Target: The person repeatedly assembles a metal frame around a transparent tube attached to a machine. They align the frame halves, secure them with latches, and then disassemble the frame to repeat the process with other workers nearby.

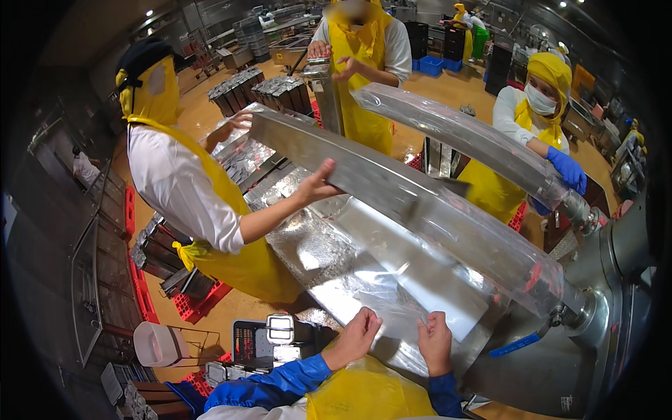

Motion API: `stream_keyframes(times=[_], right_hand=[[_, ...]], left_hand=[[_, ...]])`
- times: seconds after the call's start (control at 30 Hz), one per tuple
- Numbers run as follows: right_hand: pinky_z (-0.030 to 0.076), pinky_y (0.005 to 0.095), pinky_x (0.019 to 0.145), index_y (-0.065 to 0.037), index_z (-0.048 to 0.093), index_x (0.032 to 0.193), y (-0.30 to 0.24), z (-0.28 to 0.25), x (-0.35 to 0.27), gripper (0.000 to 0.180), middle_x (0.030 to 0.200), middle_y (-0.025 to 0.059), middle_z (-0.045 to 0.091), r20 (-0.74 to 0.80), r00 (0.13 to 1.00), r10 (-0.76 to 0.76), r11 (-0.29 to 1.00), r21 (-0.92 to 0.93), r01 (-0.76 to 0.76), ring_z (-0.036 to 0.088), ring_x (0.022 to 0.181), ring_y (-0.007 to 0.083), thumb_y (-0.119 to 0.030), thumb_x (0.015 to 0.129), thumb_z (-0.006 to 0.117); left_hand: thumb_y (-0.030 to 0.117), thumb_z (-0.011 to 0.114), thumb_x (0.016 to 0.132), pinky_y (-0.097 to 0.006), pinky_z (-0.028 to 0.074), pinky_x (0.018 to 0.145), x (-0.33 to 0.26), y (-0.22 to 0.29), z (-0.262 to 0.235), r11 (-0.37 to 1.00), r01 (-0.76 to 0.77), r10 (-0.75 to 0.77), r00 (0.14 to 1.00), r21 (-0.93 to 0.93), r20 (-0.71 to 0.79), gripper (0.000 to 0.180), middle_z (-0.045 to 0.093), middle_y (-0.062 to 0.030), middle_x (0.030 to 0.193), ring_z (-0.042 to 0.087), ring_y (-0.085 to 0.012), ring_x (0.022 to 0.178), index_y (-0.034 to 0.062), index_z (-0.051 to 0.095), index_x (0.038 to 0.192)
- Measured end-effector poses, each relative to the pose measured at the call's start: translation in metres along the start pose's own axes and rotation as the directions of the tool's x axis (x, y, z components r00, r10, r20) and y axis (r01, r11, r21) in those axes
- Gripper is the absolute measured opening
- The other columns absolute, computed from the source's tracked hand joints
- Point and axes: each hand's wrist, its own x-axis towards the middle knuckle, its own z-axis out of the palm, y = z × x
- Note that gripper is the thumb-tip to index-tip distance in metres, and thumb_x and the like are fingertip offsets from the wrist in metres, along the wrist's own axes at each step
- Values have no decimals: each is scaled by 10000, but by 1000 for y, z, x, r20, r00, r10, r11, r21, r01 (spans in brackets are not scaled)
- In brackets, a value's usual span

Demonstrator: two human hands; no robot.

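Left hand (355,339) and right hand (435,341) both pinching clear plastic film (397,313), above metal work surface (437,280).

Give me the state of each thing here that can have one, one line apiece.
Left hand: closed, fingertips pinching plastic film.
Right hand: closed, at the film's other side.
Plastic film: held between both hands.
Long metal box: held up by a co-worker's hand.
Upper pipe: covered in clear plastic.
Blue handle: sticking outward; valve setting unclear.
White tub: open-topped.
Blue glove: worn.
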Motion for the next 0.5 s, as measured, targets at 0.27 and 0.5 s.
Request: stream_keyframes(times=[0.27,0.5], right_hand=[[539,368,640,-22,639,1032,6,30,-15,141,894,146,663,-45,863,-503,862,39,505,638,680,270,-83,951,736],[480,336,714,-53,642,958,-21,12,-13,125,906,50,657,337,941,-28,-3,942,-337,577,758,171,-150,1037,634]], left_hand=[[106,591,998,-332,540,744,32,-5,-11,-33,383,-361,857,-923,369,124,590,-28,761,583,-187,677,98,571,876],[51,658,886,-245,288,585,13,25,-1,891,-146,173,985,-431,23,238,436,64,686,359,-36,651,97,484,730]])
